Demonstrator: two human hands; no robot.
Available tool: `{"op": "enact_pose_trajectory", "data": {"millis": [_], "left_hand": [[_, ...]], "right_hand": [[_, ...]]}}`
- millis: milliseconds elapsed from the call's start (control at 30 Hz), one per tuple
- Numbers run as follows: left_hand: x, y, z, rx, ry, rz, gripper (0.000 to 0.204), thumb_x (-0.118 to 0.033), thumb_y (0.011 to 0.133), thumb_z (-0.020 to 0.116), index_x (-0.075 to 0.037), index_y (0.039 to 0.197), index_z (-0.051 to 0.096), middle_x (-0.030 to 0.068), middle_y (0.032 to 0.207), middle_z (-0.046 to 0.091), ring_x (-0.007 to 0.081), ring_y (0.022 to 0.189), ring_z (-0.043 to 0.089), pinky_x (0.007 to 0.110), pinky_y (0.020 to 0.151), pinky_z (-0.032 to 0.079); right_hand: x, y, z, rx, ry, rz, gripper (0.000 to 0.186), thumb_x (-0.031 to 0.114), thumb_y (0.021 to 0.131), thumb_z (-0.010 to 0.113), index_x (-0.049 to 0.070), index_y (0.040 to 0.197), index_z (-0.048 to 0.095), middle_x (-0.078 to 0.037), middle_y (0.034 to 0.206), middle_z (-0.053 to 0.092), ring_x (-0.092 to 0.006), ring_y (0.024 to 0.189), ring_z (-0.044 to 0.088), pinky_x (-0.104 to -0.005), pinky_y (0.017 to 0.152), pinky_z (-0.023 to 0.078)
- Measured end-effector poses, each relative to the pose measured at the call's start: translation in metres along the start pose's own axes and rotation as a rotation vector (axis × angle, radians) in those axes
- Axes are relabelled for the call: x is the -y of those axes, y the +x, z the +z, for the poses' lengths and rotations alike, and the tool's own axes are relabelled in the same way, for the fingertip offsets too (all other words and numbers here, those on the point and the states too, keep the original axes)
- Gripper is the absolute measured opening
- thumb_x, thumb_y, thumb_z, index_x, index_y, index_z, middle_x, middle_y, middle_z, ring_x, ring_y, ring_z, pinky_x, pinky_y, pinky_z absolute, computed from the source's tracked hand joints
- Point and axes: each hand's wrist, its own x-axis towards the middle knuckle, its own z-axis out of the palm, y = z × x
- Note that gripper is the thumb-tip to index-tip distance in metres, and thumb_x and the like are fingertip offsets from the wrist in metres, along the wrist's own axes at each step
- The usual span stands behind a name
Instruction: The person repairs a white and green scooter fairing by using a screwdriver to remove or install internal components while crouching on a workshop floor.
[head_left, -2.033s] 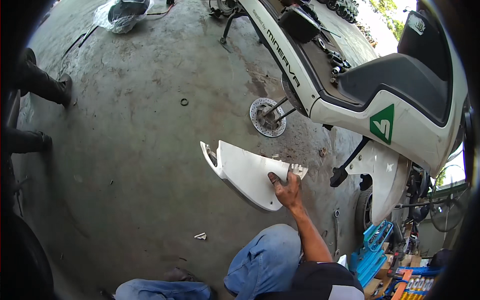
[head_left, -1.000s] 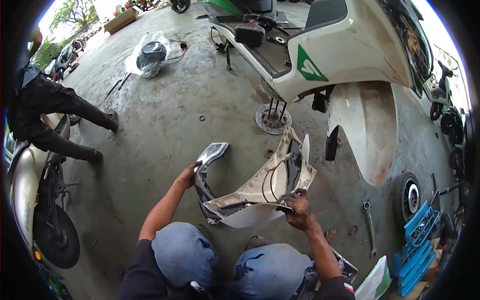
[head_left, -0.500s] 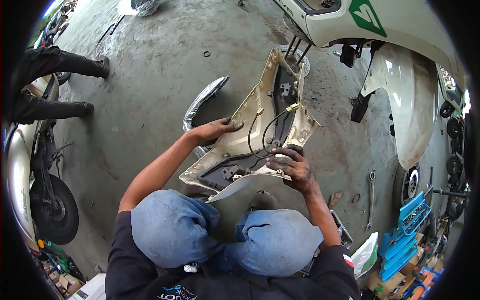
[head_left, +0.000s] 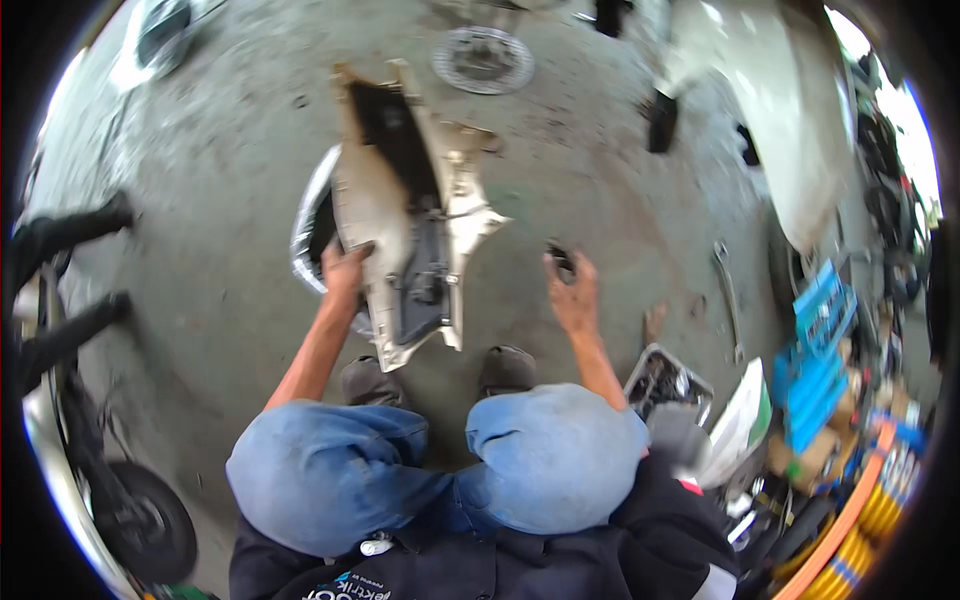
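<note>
A cream scooter body panel [head_left: 370, 205], its inner side facing up, is tilted lengthwise in front of me. Dark grey inserts [head_left: 425, 285] line its inside. At the panel's left edge, my left hand [head_left: 345, 268] is closed on it, thumb over the inner face. My right hand [head_left: 572, 288] is off to the panel's right, touching no part of it. Something dark shows between its thumb and fingers, but blur hides whether that is a held part or the grimy fingers. Partly behind the panel lies a curved piece with a shiny silver rim [head_left: 308, 225].
Ahead lies a perforated brake disc [head_left: 484, 60]. At right are a large spanner [head_left: 730, 300], a tray of small parts [head_left: 670, 385], blue plastic pieces [head_left: 818, 370] and a pale vehicle fender [head_left: 765, 110]. A person's dark-trousered legs [head_left: 70, 225] and a wheel [head_left: 145, 520] are at left.
My right hand has let go of the panel and moved apart from it. The panel has swung left and more upright in my left hand. My view has shifted too.
</note>
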Motion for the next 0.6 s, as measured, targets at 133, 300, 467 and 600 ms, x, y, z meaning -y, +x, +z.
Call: {"op": "enact_pose_trajectory", "data": {"millis": [133,300,467,600], "left_hand": [[0.006,0.011,-0.039,-0.048,-0.161,-0.023,0.064,0.008,0.084,0.066,0.004,0.145,0.048,0.018,0.134,0.062,0.0317,0.113,0.066,0.041,0.099,0.055],[-0.009,0.028,-0.029,0.076,-0.096,-0.022,0.065,0.008,0.085,0.065,0.0,0.147,0.048,0.0165,0.136,0.061,0.0332,0.115,0.066,0.043,0.098,0.056],[-0.037,0.031,-0.022,0.238,0.088,0.038,0.061,0.0,0.09,0.065,0.0,0.148,0.046,0.0151,0.133,0.062,0.0279,0.112,0.065,0.039,0.094,0.055],[-0.039,0.047,-0.011,0.365,0.193,0.113,0.062,-0.012,0.096,0.066,0.0,0.152,0.04,0.0164,0.139,0.058,0.0256,0.123,0.059,0.038,0.106,0.047]], "right_hand": [[-0.026,-0.073,0.017,0.085,0.18,0.285,0.036,0.035,0.099,0.065,0.003,0.116,0.067,-0.024,0.1,0.071,-0.0375,0.093,0.068,-0.0465,0.083,0.053],[-0.057,-0.157,-0.003,0.242,0.099,0.506,0.038,0.04,0.101,0.058,0.008,0.121,0.065,-0.025,0.105,0.071,-0.0458,0.102,0.066,-0.0528,0.091,0.052],[-0.071,-0.199,-0.006,0.197,0.008,0.538,0.037,0.036,0.1,0.058,0.006,0.12,0.064,-0.027,0.106,0.069,-0.046,0.102,0.065,-0.0531,0.091,0.051],[-0.083,-0.199,-0.004,0.187,-0.008,0.503,0.035,0.033,0.099,0.059,0.005,0.12,0.064,-0.027,0.107,0.069,-0.0459,0.102,0.065,-0.0533,0.09,0.052]]}}
